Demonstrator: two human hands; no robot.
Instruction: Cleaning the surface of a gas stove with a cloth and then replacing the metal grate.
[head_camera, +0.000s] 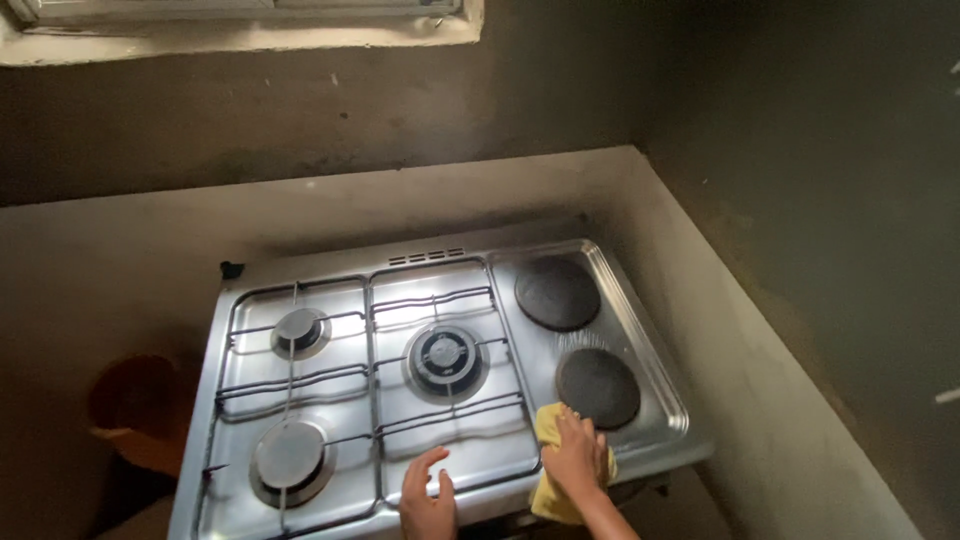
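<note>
At the front edge of the stove top, our right hand lies palm down on a yellow cloth, fingers together and curled lightly over it, so that the fabric is pinned flat against the steel; part of the cloth hangs over the front edge near the front right corner. Just beside it to the left, our left hand rests on the bare steel at the front edge with the fingers slightly apart and extended, clamped on nothing, a posture that appears to brace the body while the other hand bears on the cloth. Directly behind the right hand sits the near electric plate, a dark round disc, with the cloth touching or nearly touching its rim; we cannot tell which. Behind it, toward the rear right corner, lies the far electric plate. To the left of these, black wire grates cover three gas burners: the large centre burner, the front left burner and the rear left burner. The stove top sits on a pale counter that runs to the dark wall. Beyond the left edge, lower and in shadow, stands an orange bucket. At the top left, a pale window ledge catches light.
</note>
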